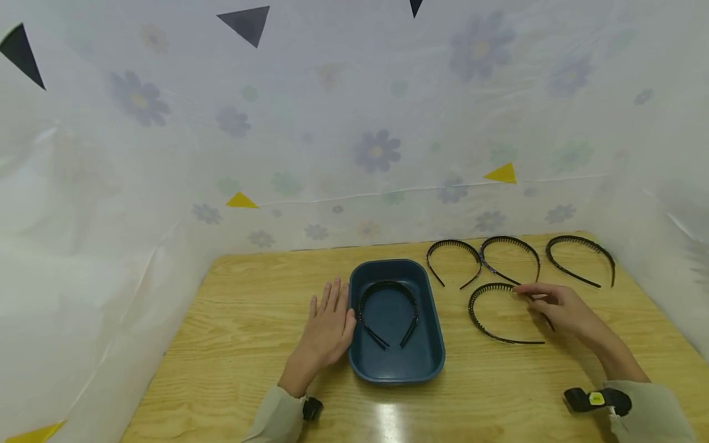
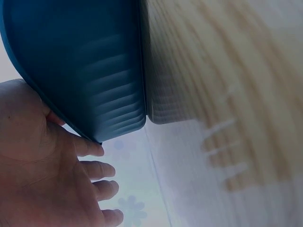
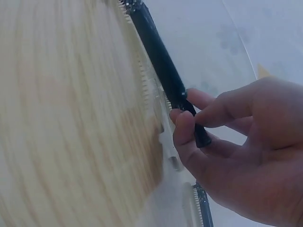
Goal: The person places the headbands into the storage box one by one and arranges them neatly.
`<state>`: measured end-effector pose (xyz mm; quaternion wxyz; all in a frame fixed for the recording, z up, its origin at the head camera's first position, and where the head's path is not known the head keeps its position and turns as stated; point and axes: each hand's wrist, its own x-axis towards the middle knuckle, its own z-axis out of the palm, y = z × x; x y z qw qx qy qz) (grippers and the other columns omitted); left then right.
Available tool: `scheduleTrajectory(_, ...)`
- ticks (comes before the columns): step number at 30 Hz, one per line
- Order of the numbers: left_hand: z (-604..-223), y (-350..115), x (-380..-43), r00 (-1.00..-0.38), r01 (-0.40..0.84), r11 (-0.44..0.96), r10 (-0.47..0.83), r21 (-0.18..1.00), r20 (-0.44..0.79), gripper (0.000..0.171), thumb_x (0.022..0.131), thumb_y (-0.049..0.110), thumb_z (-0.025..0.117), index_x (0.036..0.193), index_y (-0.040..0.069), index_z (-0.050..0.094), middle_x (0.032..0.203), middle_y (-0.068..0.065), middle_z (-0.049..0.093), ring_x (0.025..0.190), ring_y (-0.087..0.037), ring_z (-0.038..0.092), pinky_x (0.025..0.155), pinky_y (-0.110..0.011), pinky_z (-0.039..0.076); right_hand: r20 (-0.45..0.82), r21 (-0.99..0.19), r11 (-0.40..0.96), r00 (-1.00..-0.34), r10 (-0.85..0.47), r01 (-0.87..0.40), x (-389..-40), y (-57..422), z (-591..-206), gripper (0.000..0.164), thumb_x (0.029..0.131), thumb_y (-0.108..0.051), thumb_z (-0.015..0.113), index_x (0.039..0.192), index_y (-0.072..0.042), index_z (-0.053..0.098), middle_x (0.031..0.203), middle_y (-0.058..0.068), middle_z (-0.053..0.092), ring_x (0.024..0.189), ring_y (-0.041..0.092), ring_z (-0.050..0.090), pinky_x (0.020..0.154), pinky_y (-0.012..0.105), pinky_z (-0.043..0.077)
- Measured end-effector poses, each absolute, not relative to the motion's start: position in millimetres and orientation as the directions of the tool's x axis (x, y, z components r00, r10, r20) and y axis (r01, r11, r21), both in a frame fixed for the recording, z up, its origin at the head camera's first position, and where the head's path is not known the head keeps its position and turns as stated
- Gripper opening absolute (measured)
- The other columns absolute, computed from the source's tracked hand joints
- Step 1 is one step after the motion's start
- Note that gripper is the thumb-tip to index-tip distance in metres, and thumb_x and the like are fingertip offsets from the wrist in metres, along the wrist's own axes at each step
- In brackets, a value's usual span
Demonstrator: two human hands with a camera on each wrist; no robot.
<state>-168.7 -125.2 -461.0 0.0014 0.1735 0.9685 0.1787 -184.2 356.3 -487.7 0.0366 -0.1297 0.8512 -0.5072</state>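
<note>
My right hand [image 1: 559, 307] pinches a black toothed headband [image 1: 472, 307] near one end, between thumb and fingers. In the right wrist view, the dark end of this headband [image 3: 158, 59] passes through the fingers of my right hand [image 3: 251, 123] and sticks out below. A blue rectangular tray [image 1: 396, 375] stands left of it, with another black headband [image 1: 389, 283] lying inside, its ends toward me. My left hand [image 1: 327, 329] lies along the tray's left side with straight fingers. The left wrist view shows the thumb side of the left hand [image 2: 52, 175] touching the tray's rim.
Behind the right hand, a row of three more black headbands lies along the table's back right: one headband [image 1: 451, 242] near the tray, a middle headband [image 1: 511, 239] and a right headband [image 1: 578, 239]. A flower-patterned sheet [image 1: 332, 154] encloses the wooden table [image 1: 244, 344].
</note>
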Motion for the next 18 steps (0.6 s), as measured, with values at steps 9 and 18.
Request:
scheduleTrajectory(9, -459.4, -124.9, -167.7, -0.940, 0.336, 0.876, 0.337, 0.346, 0.060, 0.059, 0.112, 0.030, 0.029, 0.163, 0.000, 0.020, 0.170, -0.020, 0.010, 0.156, -0.039, 0.007, 0.122, -0.063, 0.008, 0.059, -0.888, 0.422, -0.957, -0.283, -0.180, -184.3, 356.1, -486.7, 0.037, 0.110, -0.004, 0.041, 0.140, 0.014, 0.052, 0.114, 0.026, 0.064, 0.075, 0.023, 0.065, 0.060, 0.034, 0.056)
scheduleTrajectory(18, -459.2, -124.7, -168.2, -0.940, 0.335, 0.876, 0.336, 0.346, 0.060, 0.059, 0.112, 0.029, 0.030, 0.163, 0.001, 0.020, 0.170, -0.020, 0.010, 0.156, -0.039, 0.008, 0.122, -0.063, 0.009, 0.005, -0.917, 0.375, -0.945, -0.328, -0.135, -185.0, 356.3, -483.7, 0.040, 0.109, 0.003, 0.036, 0.145, 0.017, 0.044, 0.136, 0.041, 0.051, 0.087, 0.022, 0.072, 0.072, 0.036, 0.061)
